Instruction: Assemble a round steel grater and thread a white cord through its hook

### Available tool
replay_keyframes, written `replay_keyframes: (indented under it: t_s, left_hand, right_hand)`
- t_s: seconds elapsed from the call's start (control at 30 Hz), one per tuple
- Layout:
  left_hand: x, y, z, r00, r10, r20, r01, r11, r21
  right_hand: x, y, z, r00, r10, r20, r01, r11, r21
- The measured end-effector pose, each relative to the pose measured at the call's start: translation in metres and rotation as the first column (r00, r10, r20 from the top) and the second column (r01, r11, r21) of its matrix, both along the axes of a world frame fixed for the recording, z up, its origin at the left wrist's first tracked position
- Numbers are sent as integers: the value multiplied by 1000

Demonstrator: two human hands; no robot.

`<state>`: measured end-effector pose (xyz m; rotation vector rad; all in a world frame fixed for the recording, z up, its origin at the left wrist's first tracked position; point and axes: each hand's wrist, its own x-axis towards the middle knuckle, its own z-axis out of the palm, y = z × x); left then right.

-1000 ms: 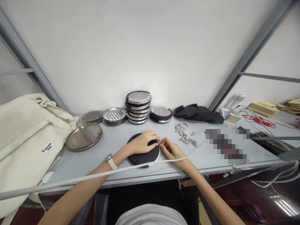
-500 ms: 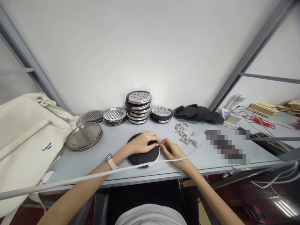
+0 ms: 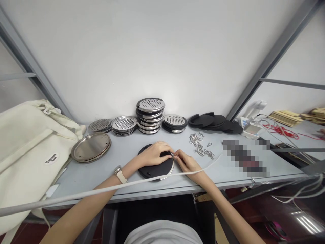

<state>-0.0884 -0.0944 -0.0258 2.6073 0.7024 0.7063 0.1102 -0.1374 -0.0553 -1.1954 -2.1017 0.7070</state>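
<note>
A round black piece with a silvery metal edge [image 3: 158, 169] lies flat on the table in front of me. My left hand [image 3: 156, 154] rests across its top, thumb and fingers closed on its upper right edge. At that same edge my right hand [image 3: 187, 163] pinches with thumb and forefinger. A small shiny bit shows between the fingertips, too small to name for certain. Behind my right hand lies a loose heap of small wire clips [image 3: 199, 145]. A white cable [image 3: 142, 182] runs across in front of both wrists and the black piece.
Along the wall stand grater discs [image 3: 124, 123], a tall stack of black-rimmed graters [image 3: 150, 117], a shorter stack [image 3: 174, 122] and black holders [image 3: 205, 121]. Plain metal discs [image 3: 90, 147] lie left, beside a cream bag [image 3: 35, 149]. A blurred-out item [image 3: 243, 159] is at right.
My hands stay at the upper right edge of the black piece. The right fingertips have shifted very slightly against it; nothing else on the table has moved.
</note>
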Motion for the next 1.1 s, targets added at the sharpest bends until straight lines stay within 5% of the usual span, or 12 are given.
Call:
replay_keyframes:
  t_s: [1.1]
  left_hand:
    - [1,-2,0,1000,21,-17,-21,999,27]
  right_hand:
    - [-3,2,-4,995,-48,93,40,995,94]
